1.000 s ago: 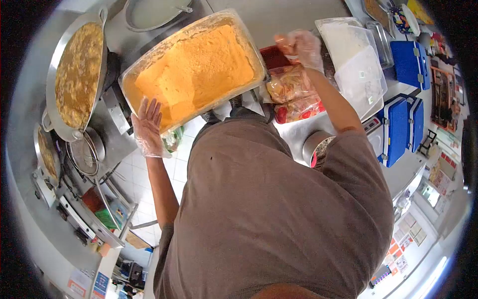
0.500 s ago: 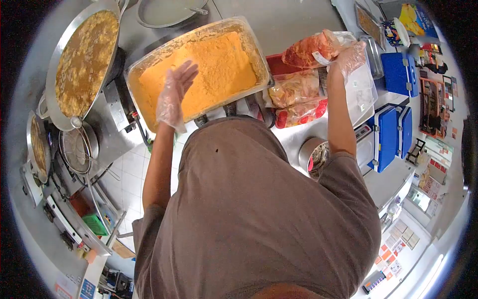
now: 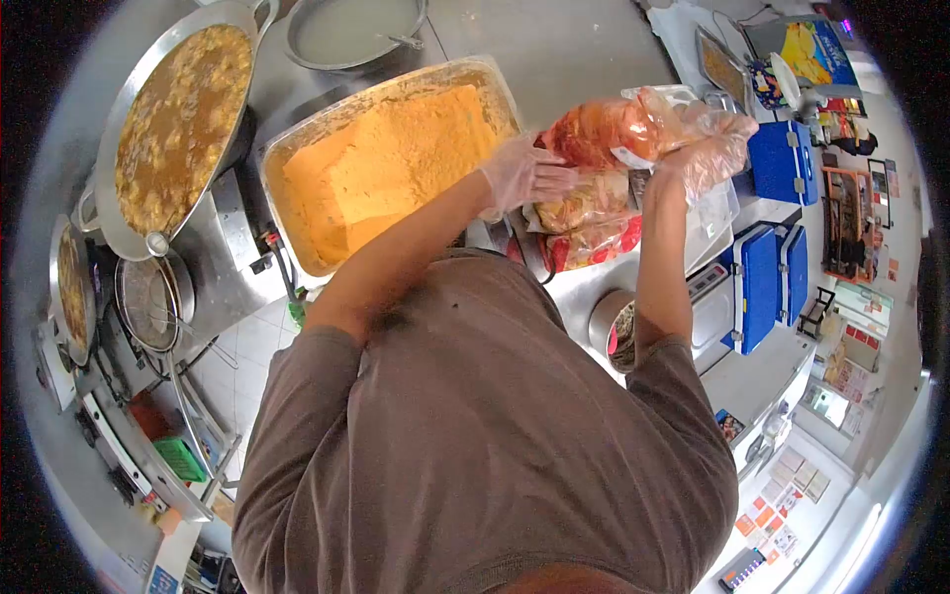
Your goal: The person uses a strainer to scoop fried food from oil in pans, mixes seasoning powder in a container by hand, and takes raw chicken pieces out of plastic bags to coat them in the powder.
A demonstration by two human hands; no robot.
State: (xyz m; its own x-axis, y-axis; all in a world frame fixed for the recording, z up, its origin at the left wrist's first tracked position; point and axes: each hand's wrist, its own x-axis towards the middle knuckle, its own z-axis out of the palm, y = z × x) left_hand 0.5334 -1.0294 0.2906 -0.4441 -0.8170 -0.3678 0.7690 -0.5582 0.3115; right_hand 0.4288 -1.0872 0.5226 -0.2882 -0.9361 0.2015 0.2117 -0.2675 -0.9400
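My right hand [image 3: 705, 163], in a clear plastic glove, is closed around the gathered end of a clear plastic bag of red raw meat [image 3: 604, 129]. The bag lies on its side over the other bags, with a white label near my fingers. My left hand [image 3: 531, 176], gloved as well, reaches across to the bag's near left end with its fingers stretched out, fingertips right at the plastic. Below it are a bag of pale yellowish meat [image 3: 586, 203] and another bag with red patches [image 3: 591, 246]. Left of these stands a clear tub [image 3: 274, 203] of orange powder [image 3: 396, 163].
A large wok [image 3: 115, 203] of bubbling brown oil with frying pieces stands at the left. Behind the tub is a basin [image 3: 297, 40] of cloudy liquid. A strainer [image 3: 148, 302] hangs at left; a metal pot [image 3: 606, 327] and blue-lidded boxes [image 3: 757, 287] are at right.
My left hand has swung right from over the orange powder to the meat bag. My right hand has moved slightly right and down, still holding the bag's end.
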